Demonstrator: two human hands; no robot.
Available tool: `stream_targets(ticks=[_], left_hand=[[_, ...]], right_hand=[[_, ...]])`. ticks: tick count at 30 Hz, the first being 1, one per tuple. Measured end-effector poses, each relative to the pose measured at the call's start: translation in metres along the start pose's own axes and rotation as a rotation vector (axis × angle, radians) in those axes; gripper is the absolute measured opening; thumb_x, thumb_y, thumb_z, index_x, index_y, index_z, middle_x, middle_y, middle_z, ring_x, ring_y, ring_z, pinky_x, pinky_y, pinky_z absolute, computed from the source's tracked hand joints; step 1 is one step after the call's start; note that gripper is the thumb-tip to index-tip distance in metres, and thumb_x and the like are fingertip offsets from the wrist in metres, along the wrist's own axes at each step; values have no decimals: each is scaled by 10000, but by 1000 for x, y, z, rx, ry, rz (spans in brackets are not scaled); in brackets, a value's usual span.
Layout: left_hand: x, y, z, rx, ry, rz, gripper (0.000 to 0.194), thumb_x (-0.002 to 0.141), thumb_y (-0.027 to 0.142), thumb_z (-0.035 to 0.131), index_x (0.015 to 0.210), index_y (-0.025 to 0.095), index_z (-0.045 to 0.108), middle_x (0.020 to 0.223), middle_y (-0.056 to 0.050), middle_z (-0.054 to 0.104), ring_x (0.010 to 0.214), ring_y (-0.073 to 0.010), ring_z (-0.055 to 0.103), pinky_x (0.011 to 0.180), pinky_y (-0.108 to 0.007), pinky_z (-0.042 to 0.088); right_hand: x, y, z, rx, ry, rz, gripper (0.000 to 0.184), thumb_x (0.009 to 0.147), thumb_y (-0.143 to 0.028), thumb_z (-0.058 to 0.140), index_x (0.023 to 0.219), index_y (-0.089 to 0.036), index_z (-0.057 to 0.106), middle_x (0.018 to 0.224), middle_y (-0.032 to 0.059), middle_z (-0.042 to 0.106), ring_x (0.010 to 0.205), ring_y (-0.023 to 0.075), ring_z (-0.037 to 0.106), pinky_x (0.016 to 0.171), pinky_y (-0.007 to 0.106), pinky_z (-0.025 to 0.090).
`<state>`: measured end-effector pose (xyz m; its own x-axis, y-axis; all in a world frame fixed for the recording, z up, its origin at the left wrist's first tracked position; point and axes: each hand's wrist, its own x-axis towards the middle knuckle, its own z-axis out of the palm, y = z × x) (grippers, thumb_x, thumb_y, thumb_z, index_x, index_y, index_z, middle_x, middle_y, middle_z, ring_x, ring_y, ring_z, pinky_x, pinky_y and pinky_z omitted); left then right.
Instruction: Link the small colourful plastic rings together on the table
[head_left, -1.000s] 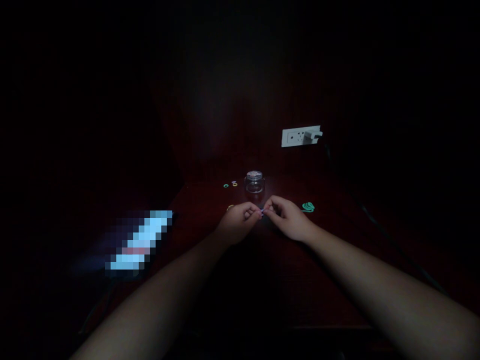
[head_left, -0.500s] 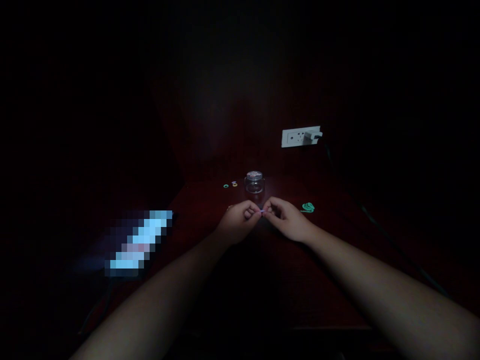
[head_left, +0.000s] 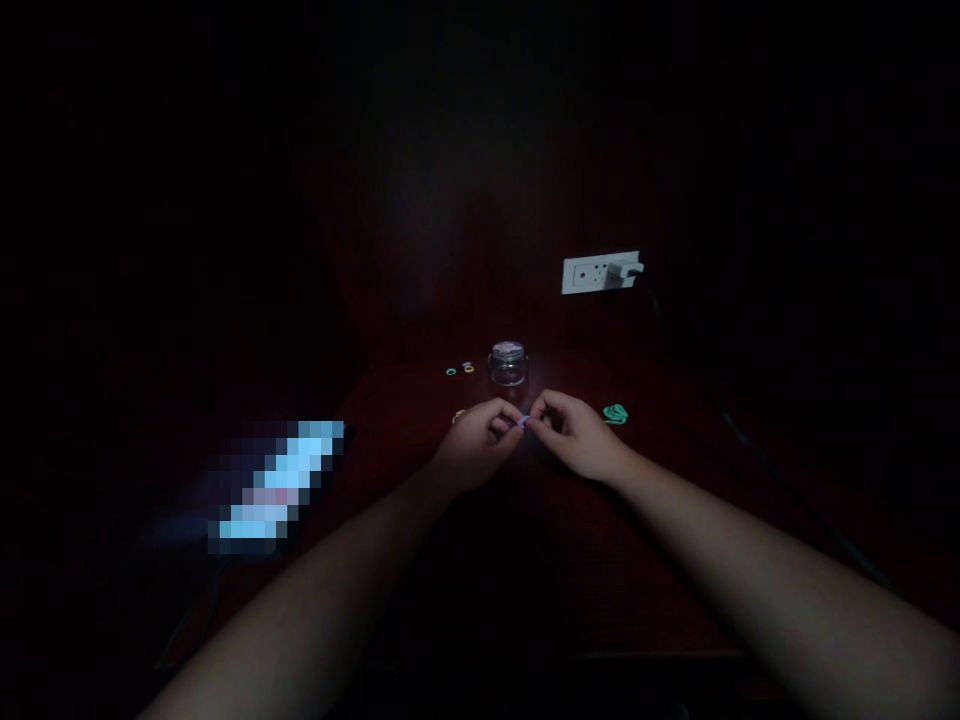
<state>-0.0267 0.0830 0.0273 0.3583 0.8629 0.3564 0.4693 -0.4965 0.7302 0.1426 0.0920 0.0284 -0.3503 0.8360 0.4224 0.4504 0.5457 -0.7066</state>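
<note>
Low over the dark red table [head_left: 600,560], my left hand [head_left: 484,440] and my right hand [head_left: 574,435] meet at their fingertips. Both are closed in a pinch on a small pale purple band [head_left: 524,422], mostly hidden by the fingers. Just behind them stands a clear glass jar [head_left: 508,370] with a lid on. A yellow band [head_left: 459,416] shows partly behind my left hand. To the right of my right hand lies a looped green band or cord [head_left: 616,414].
Left of the jar lie a small green ring [head_left: 451,372] and a yellow ring [head_left: 469,369] beside a pale one. A blurred bright screen [head_left: 289,485] is at the left. On the back wall, a socket [head_left: 600,272] holds a plug, its cable [head_left: 739,432] running down the right side.
My fingertips have shifted slightly; the right hand's fingers are a little higher, and more of the purple band shows between the hands. Everything else stays in place.
</note>
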Motion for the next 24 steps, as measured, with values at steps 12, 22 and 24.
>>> stream_targets(ticks=[12, 22, 24], left_hand=[[1, 0, 0, -77, 30, -18, 167, 769, 287, 498, 859, 150, 534, 674, 1, 566, 556, -74, 486, 501, -176, 376], [2, 0, -1, -89, 4, -20, 130, 764, 273, 497, 813, 154, 509, 662, 15, 523, 551, -65, 447, 492, -169, 357], [1, -1, -1, -78, 4, -19, 133, 766, 279, 495, 816, 157, 512, 668, 14, 526, 558, -66, 448, 498, -171, 358]], right_hand=[[-1, 1, 4, 98, -93, -5, 148, 731, -295, 531, 716, -157, 483, 529, -41, 439, 454, 64, 359, 420, 183, 262], [-2, 2, 4, 109, -145, 5, 152, 745, -290, 499, 678, -157, 471, 542, -36, 437, 483, 75, 376, 444, 192, 277], [-2, 2, 4, 98, -136, 6, 165, 746, -296, 495, 659, -158, 471, 540, -36, 432, 490, 78, 374, 458, 199, 280]])
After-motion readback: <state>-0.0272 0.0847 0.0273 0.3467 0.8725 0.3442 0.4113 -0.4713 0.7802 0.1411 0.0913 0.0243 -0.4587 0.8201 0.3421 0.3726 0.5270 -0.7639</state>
